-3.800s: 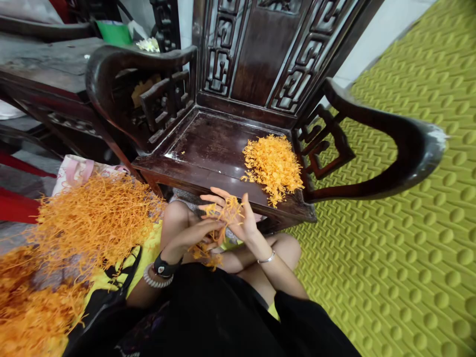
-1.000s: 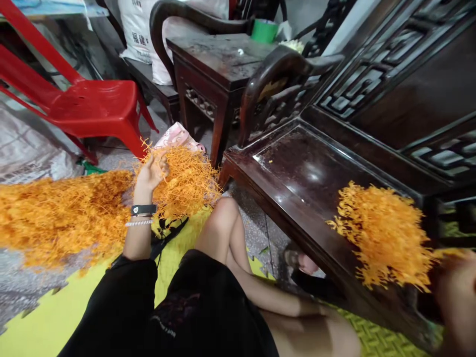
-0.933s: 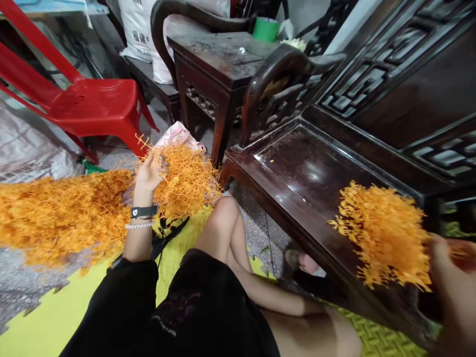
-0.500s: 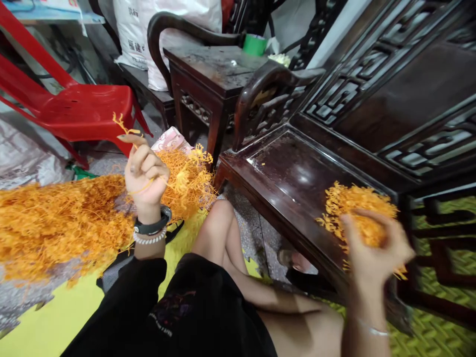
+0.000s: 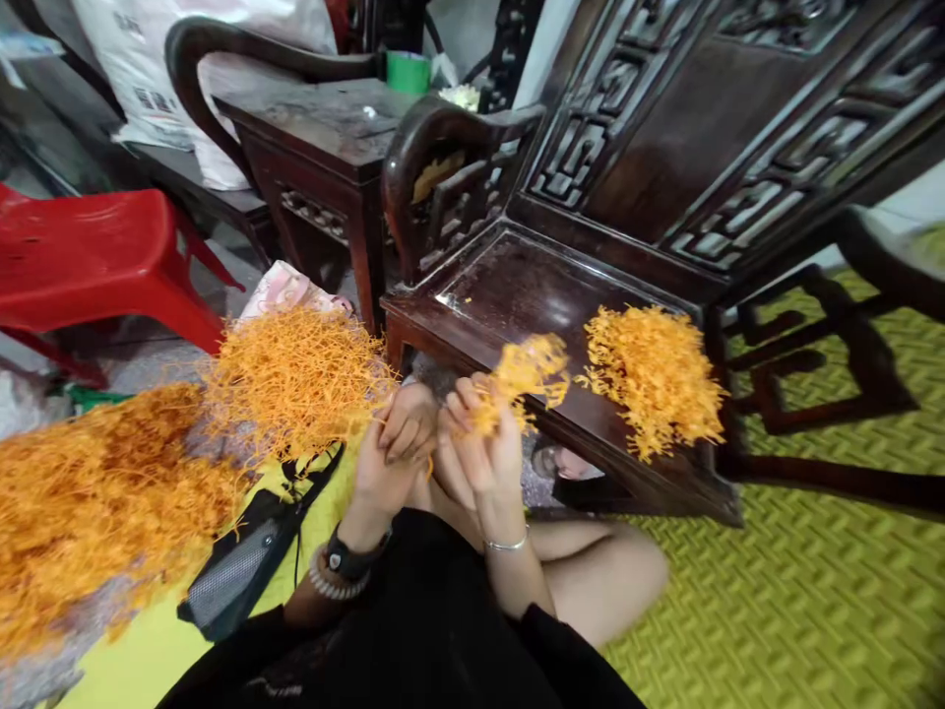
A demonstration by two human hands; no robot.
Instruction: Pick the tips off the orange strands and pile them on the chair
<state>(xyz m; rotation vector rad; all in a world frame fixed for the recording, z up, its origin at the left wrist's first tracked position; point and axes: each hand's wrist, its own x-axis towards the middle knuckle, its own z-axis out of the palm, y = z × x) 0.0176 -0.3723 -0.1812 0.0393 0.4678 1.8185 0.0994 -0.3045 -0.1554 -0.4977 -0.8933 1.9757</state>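
Observation:
My right hand point(image 5: 483, 438) is closed around a small bunch of orange thread-like strands point(image 5: 533, 366), which look like cordyceps. Its loose, branching ends stick out above the fingers, slightly blurred. Just beside it, my left hand point(image 5: 395, 448) has its fingers curled; a thin orange strand point(image 5: 430, 467) hangs at its edge, and the rest of its grip is hidden. A trimmed-looking heap of the strands point(image 5: 656, 379) lies on the dark wooden chair seat point(image 5: 502, 286) to the right. Left of my hands is a tangled pile of strands point(image 5: 295, 374), with a longer pile point(image 5: 95, 512) beyond it.
A red plastic chair point(image 5: 89, 251) stands at the left. Behind are a dark wooden side table point(image 5: 310, 118) with green tape point(image 5: 408, 71) and white sacks point(image 5: 214, 59). A black sandal or bag-like item point(image 5: 243, 561) lies on the yellow mat point(image 5: 133, 630). The chair's armrest point(image 5: 834, 325) juts out at right.
My right hand has left the heap on the chair seat and come to the middle with a bunch of strands. My left hand has lowered and moved right beside it. The view has turned right.

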